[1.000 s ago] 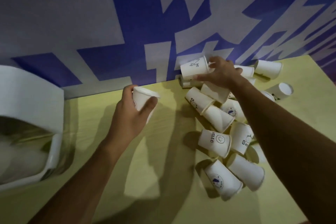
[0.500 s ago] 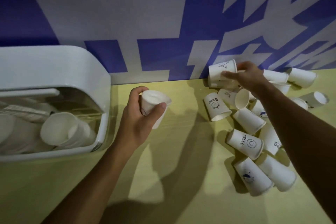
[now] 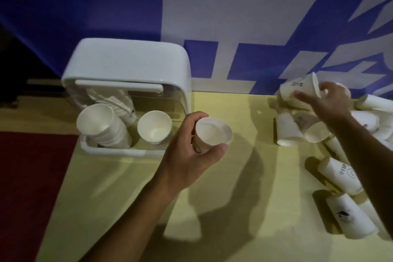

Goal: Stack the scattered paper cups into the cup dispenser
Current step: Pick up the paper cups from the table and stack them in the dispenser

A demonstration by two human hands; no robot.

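Your left hand (image 3: 187, 155) is gripping an upright cup (image 3: 212, 135), ready for the dispenser (image 3: 127, 64) at its left; your right hand (image 3: 328, 103) is pinching a far cup (image 3: 297, 88).

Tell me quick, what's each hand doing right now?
Left hand: holding an upright paper cup.
Right hand: holding a tilted printed cup.

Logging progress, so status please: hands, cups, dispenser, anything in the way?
Left hand grips one cup, upright, beside the dispenser. Right hand grips a printed cup at the pile. Path to the dispenser open.
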